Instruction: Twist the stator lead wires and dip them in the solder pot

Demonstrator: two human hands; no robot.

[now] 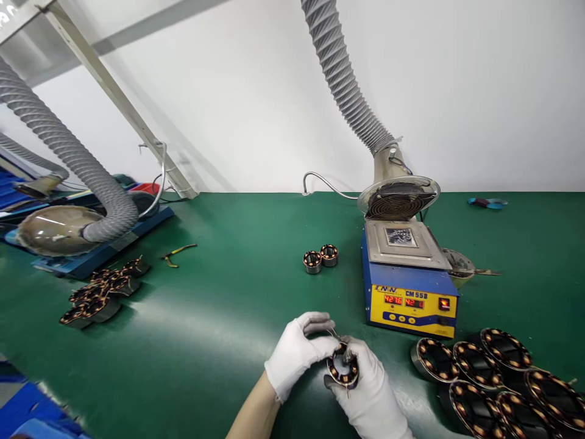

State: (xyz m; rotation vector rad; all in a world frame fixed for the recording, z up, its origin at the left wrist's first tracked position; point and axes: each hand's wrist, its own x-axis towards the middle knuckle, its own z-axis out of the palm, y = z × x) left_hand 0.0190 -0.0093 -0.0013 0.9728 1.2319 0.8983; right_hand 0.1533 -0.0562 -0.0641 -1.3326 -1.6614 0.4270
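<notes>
Both of my hands wear white gloves and meet low in the middle of the view. My right hand [372, 396] cups a small round stator [342, 367] wound with copper coils. My left hand [299, 350] pinches thin wire leads at the stator's top edge. Two more small stators [320, 258] stand side by side on the green mat [219, 305] further back. A blue and yellow solder pot [406, 277] with red digits sits just right of my hands.
Several large stators [493, 378] lie in a row at the lower right. A heap of small stators [103, 292] lies at left, with yellow-handled pliers [177, 252] behind it. Grey fume hoses [347, 79] hang over the pot and at left. A blue tool [488, 203] lies far right.
</notes>
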